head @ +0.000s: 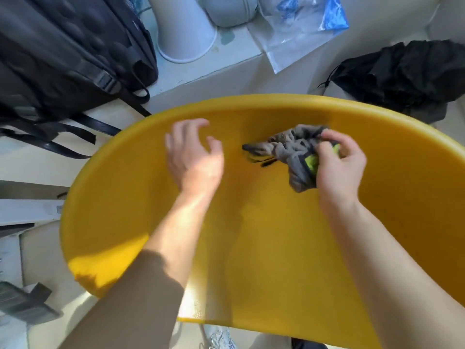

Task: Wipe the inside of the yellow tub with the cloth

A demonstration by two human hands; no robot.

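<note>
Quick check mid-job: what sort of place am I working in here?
Likely a home storage or wash corner, hard to say which: a black backpack beside the yellow tub, a clear plastic bag on a white ledge, a black drawstring bag at right.

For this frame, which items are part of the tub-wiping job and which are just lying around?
In the job: yellow tub; grey cloth, in the grip of the right hand; left hand, open over the tub.
Lying about: black backpack; black drawstring bag; clear plastic bag; white cone-shaped container.
</note>
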